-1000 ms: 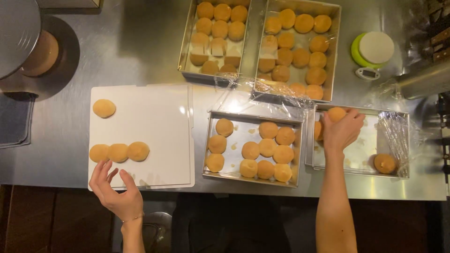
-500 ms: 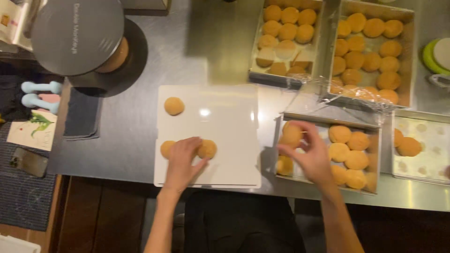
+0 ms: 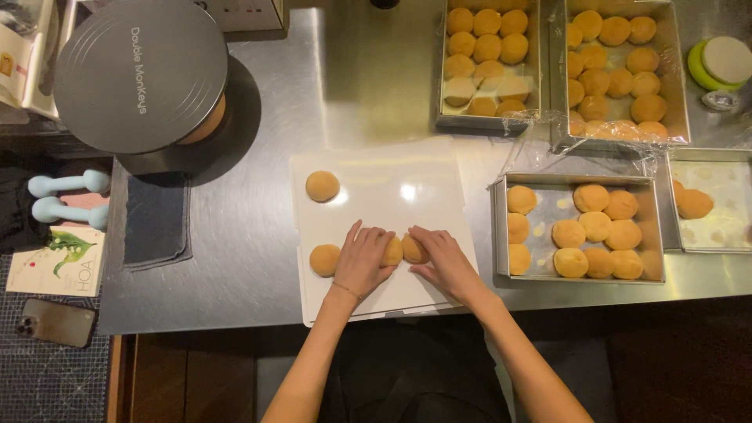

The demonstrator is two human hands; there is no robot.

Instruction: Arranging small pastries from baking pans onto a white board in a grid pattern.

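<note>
White cutting board = landmark. Left hand & right hand lie flat, side by side near its front edge, fingers cupping two buns w/ light cover, no clamp, prob. to line them up. Metal tray just right of board.

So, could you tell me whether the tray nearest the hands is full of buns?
No, the tray has bare gaps among its buns.

Steel counter in front of you.
On it: white board, four bun trays, grey cloth, round turntable.
</note>
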